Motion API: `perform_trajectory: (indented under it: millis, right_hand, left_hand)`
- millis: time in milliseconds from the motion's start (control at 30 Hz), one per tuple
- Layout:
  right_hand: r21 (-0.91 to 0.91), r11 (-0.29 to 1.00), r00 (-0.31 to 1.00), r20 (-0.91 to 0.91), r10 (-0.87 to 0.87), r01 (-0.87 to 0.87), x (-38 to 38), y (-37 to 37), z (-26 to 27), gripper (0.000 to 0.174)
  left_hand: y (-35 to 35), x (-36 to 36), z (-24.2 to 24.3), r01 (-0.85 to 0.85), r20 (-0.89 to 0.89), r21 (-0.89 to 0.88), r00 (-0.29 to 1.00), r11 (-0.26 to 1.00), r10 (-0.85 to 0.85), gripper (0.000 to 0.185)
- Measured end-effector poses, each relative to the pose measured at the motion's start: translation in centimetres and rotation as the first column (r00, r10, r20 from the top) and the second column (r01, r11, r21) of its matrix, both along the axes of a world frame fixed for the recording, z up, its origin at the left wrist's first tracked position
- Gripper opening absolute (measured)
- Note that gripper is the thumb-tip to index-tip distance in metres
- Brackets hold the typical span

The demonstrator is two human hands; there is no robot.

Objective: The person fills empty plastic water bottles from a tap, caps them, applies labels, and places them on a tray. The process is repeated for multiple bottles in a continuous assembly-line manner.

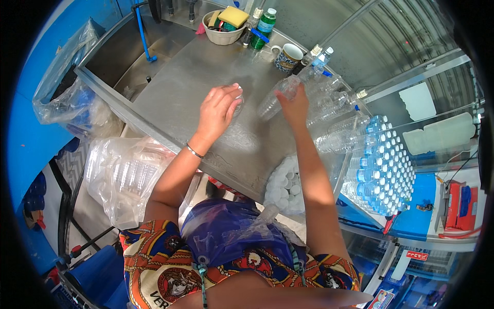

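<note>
My left hand (219,105) curls over the top of a clear plastic bottle (238,109). A bit of white, apparently its cap, shows at the fingertips, and the hand hides most of the rest. To the right, my right hand (296,101) grips another clear plastic bottle (270,103) near its upper end. Both bottles are over the stainless steel counter (181,90). Beyond my right hand, several clear bottles (328,104) are grouped along the counter's right side. A clear bag of white caps (285,189) lies below my right forearm.
Capped water bottles (380,166) stand packed at right. At the back are a bowl with sponges (224,36), a green bottle (264,29), a mug (288,58) and several taps. A sink (131,58) opens at left; a plastic bag of clear bottles (127,174) sits below the counter edge.
</note>
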State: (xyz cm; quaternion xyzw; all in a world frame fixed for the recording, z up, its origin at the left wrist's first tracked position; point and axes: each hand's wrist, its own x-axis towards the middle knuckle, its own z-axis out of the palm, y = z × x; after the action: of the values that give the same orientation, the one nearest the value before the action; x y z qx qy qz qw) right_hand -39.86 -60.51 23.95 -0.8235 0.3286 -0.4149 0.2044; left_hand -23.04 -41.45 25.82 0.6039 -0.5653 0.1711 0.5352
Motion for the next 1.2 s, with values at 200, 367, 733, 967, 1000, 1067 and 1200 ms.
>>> perform_trajectory:
  millis: [200,367,733,967,1000,1067,1200]
  right_hand:
    - [-0.139,0.986,0.994,-0.033,-0.101,0.096,0.6,-0.2,-1.0,0.064]
    - [-0.114,0.985,0.991,0.047,-0.122,0.127,0.9,-0.3,-1.8,0.069]
    - [0.028,0.976,0.953,0.222,0.205,-0.216,-2.3,8.2,3.6,0.041]
    - [0.101,0.284,0.118,0.992,0.046,-0.953,-6.3,10.7,4.0,0.033]
    - [0.370,0.522,0.490,0.865,0.107,-0.769,-8.1,10.6,5.0,0.037]
    - [0.480,0.779,0.856,0.498,0.137,-0.404,-9.9,10.6,6.6,0.041]
    - [0.059,0.987,0.986,0.080,0.145,-0.150,-13.3,11.2,10.4,0.053]
  left_hand:
    - [-0.3,0.7,-1.5,0.022,0.003,-0.033,1.000,0.999,-0.022,0.044]
    - [-1.1,-0.2,-5.6,0.009,-0.516,-0.049,0.856,0.999,-0.033,0.073]
    - [1.0,-4.3,-2.5,0.550,-0.630,0.455,0.754,0.700,-0.183,0.071]
    - [2.3,-8.4,1.8,0.667,-0.674,-0.739,-0.729,-0.093,0.120,0.060]
    - [1.9,-8.6,2.3,0.874,-0.872,-0.484,-0.486,-0.045,-0.064,0.060]
    - [1.8,-8.5,3.0,0.983,-0.915,0.093,0.146,0.157,-0.375,0.061]
    - [2.6,-8.7,3.6,0.894,-0.901,-0.428,-0.433,-0.133,-0.011,0.070]
